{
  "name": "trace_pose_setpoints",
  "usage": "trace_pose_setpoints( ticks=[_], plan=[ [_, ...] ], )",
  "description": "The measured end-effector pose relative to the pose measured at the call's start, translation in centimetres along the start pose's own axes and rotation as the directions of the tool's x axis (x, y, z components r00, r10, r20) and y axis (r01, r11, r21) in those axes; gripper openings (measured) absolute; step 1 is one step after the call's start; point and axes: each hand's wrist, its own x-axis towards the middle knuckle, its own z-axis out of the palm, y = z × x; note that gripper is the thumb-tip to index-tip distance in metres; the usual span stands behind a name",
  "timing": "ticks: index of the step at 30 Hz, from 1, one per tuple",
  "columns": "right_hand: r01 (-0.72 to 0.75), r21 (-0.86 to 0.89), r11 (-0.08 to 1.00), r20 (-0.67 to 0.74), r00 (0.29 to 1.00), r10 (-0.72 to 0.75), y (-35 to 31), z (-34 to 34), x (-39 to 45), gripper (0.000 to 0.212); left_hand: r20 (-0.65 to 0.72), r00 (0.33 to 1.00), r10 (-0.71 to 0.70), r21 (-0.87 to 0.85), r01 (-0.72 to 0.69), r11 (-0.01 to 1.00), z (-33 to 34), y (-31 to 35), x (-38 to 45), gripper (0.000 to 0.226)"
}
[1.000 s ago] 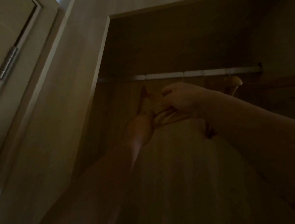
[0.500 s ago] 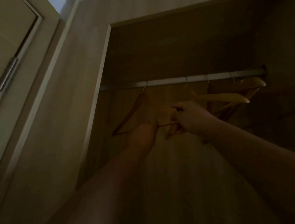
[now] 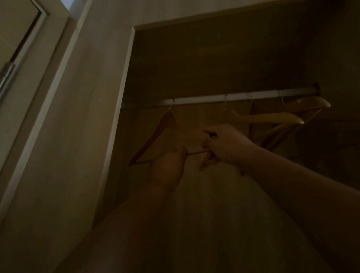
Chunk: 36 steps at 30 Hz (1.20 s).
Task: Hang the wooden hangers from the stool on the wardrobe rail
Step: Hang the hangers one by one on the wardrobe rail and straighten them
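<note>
The scene is dim. A metal wardrobe rail (image 3: 204, 99) runs across the top of the open wardrobe. At its left end hangs a wooden hanger (image 3: 154, 137), hooked on the rail. My left hand (image 3: 168, 163) reaches up to its bottom bar from below. My right hand (image 3: 223, 147) is closed around the right end of that bar and the hanger's right arm. Further right on the rail hang three more wooden hangers (image 3: 277, 118), turned edge-on, their arms pointing right. The stool is out of view.
The wardrobe's left side panel (image 3: 120, 122) stands close to the leftmost hanger. A door with a metal hinge (image 3: 2, 82) is at the far left. The wardrobe's top board (image 3: 231, 16) lies above the rail.
Both hands have dropped lower relative to the rail, from near the hanger's neck down to its bottom bar. The view has tilted, so more of the hangers on the right shows.
</note>
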Motion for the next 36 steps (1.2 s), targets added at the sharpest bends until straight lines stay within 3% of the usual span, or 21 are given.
trace_pose_setpoints(
  ticks=[3,6,9,11,13,15,18,22,26,28,31,36],
  plan=[
    [0.075,-0.241,0.967,0.016,0.997,-0.074,0.0,-0.6,-0.2,0.028,-0.01,1.0,0.014,0.003,-0.014,1.0,-0.1,0.0,-0.1,0.017],
    [0.178,-0.432,0.884,-0.134,0.957,-0.257,-0.9,-2.2,0.2,0.031,-0.004,1.0,0.028,0.01,-0.028,1.0,-0.1,-0.2,-0.3,0.021],
    [0.115,-0.763,0.636,-0.221,0.878,-0.424,-1.9,-4.8,1.2,0.029,-0.018,1.0,0.008,-0.028,-0.009,1.0,-0.2,-0.2,-0.4,0.022],
    [-0.023,-0.886,0.463,-0.216,0.904,-0.368,-2.1,-6.1,1.6,0.027,0.003,1.0,-0.017,-0.027,0.017,0.999,-0.1,-0.1,-0.5,0.024],
    [-0.144,-0.925,0.352,-0.226,0.952,-0.206,-2.2,-6.6,1.4,0.025,0.011,0.999,-0.038,-0.017,0.038,0.999,0.0,0.1,-0.6,0.025],
    [-0.175,-0.948,0.268,-0.211,0.971,-0.111,-2.1,-7.1,1.1,0.023,-0.002,0.999,-0.05,-0.006,0.05,0.999,0.1,0.4,-0.7,0.024],
    [-0.165,-0.967,0.192,-0.185,0.979,-0.087,-1.4,-7.9,0.8,0.024,-0.024,0.996,-0.08,-0.025,0.08,0.997,0.1,0.7,-1.1,0.026],
    [-0.172,-0.947,0.269,-0.191,0.981,-0.043,0.3,-8.9,0.9,0.023,-0.221,0.972,-0.081,-0.121,0.055,0.991,0.9,0.8,-2.3,0.048],
    [-0.103,-0.919,0.38,-0.123,0.992,-0.03,2.1,-9.5,2.0,0.021,-0.406,0.867,-0.289,-0.355,0.142,0.924,0.8,3.5,-5.0,0.042],
    [-0.09,-0.898,0.43,-0.115,0.993,-0.034,3.0,-9.8,2.8,0.023,-0.478,0.866,-0.144,-0.305,-0.01,0.952,0.9,6.1,-6.5,0.032],
    [-0.051,-0.865,0.499,-0.078,0.996,-0.034,3.7,-10.4,3.9,0.027,-0.403,0.905,0.138,-0.215,-0.24,0.947,2.8,9.0,-6.0,0.031],
    [0.029,-0.854,0.52,-0.002,0.998,-0.059,4.2,-11.3,5.2,0.023,-0.249,0.958,0.14,-0.192,-0.19,0.963,2.2,11.3,-0.1,0.056]
  ],
)
